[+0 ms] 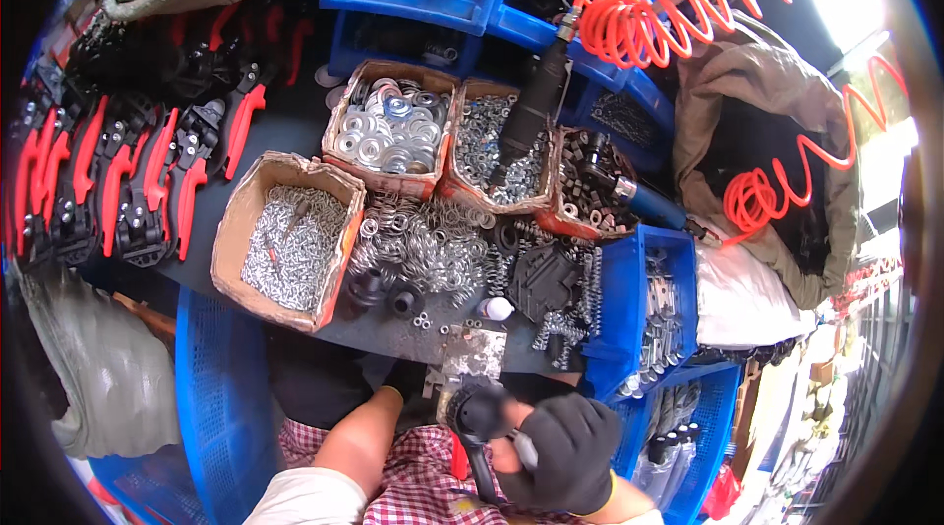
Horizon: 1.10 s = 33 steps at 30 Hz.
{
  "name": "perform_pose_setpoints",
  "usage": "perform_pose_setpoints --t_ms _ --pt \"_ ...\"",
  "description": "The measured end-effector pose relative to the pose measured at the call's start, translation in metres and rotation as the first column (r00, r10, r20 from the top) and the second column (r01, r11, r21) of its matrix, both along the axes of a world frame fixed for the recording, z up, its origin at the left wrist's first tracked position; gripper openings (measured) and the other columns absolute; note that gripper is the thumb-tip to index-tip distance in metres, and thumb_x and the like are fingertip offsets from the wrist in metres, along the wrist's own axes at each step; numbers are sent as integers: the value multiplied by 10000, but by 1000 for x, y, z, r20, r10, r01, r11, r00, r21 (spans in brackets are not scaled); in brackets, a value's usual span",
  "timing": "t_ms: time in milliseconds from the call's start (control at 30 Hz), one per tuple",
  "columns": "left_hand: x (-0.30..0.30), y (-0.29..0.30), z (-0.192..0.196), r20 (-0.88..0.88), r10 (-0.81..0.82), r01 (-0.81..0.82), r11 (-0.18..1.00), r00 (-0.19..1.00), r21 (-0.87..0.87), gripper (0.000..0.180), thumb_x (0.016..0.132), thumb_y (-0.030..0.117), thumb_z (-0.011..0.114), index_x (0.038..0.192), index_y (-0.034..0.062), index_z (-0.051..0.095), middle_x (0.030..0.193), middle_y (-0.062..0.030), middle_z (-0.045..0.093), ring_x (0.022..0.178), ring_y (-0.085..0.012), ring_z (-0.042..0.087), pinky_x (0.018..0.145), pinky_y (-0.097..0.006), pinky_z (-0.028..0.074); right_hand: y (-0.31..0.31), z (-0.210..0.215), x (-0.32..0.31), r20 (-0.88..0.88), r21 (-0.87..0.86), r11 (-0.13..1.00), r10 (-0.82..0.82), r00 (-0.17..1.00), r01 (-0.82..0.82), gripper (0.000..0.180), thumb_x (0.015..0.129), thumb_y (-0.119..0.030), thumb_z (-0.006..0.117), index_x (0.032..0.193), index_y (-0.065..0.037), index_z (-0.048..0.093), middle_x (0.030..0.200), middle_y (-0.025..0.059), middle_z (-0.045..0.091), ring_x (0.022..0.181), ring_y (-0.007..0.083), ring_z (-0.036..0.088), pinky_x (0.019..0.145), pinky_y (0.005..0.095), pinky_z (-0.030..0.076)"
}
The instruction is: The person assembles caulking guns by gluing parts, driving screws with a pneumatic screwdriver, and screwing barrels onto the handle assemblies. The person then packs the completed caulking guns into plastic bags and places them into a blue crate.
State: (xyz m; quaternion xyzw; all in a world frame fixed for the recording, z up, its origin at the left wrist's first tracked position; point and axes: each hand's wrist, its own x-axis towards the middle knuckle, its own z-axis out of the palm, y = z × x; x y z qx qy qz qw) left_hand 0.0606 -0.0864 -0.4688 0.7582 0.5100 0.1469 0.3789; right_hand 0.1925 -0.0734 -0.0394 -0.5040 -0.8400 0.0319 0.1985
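My right hand (570, 446), in a black glove with bare fingertips, is closed at a black round-headed part (479, 414). This part has a dark arm running down toward my lap, with a red piece (459, 456) beside it. My left hand (417, 379), in a dark glove, reaches to the left side of a worn metal fixture (474, 350) at the bench edge. Its fingers blend into the dark background and cannot be made out. The round head sits just below the fixture, over my red checked apron (418, 486).
Behind the fixture lie loose springs (418, 245), a small white bottle (497, 309), and cartons of washers (390, 127), nuts (482, 142) and rivet-like pieces (295, 250). Red-handled assemblies (128, 171) stand left. Air tools (536, 97) with red coiled hoses (629, 29) hang above; blue bins (615, 309) stand right.
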Motion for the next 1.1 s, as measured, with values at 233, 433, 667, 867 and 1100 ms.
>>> perform_pose_setpoints --t_ms 233,433,667,867,1100 --pt "-44 11 216 44 -379 382 920 924 -86 398 819 236 665 1142 4 650 1016 -217 677 986 -375 645 886 -471 498 -66 -50 95 -584 -545 831 -472 660 113 341 847 -120 672 1149 24 607 937 86 623 781 140 577 708 278 473" --pt "24 -80 221 426 321 -245 943 846 -223 525 755 264 817 1175 35 600 947 -84 658 892 -216 632 812 -390 505 -86 -126 88 -555 -651 749 -357 751 -126 333 840 -185 701 1108 0 633 965 139 667 886 228 649 796 325 495" --pt "-81 -91 284 973 -211 496 838 -91 228 232 871 194 688 1037 32 672 870 -92 664 746 -191 654 723 -332 544 -95 -169 84 -272 -68 975 187 944 -213 310 817 -235 697 1012 -3 632 939 155 653 919 353 626 797 414 498" --pt "-217 -98 411 963 136 -229 970 233 -82 425 845 169 669 1215 -19 575 971 -132 597 937 -234 622 980 -419 471 -97 -76 88 -672 8 788 460 580 -615 157 836 -172 679 878 -39 607 824 119 599 808 346 603 686 424 470" --pt "-136 -34 386 998 1 -766 641 64 49 463 725 53 603 1176 62 495 962 -30 465 936 -160 484 1014 -371 382 -138 -26 28 -857 -514 359 -261 445 -779 302 977 -250 520 887 11 643 736 33 618 643 102 522 613 276 430"
